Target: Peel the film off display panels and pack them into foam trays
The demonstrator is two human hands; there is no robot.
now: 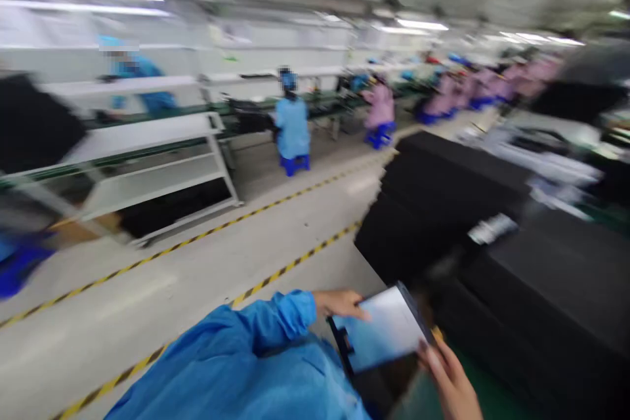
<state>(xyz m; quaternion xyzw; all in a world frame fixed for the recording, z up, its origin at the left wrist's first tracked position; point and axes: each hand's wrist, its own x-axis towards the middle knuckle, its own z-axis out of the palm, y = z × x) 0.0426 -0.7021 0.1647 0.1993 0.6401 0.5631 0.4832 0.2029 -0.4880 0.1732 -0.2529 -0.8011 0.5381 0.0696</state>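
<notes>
left grip (342, 304) and right grip (451, 377) are grasping a pale, dark-edged rectangular panel (386, 328) between them; handling is progressing, its remainder not showing.

a loose, bright blue garment (275, 367) with a long, wrinkled sleeve (280, 321) gathered at the wrist.

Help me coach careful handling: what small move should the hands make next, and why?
I'd probably ease the left hand back towards the edge of the flat panel, keeping the hold: its fingertips appear to lie over the pale face, while the right hand supports the opposite side. Blur hides the exact contact.
</notes>
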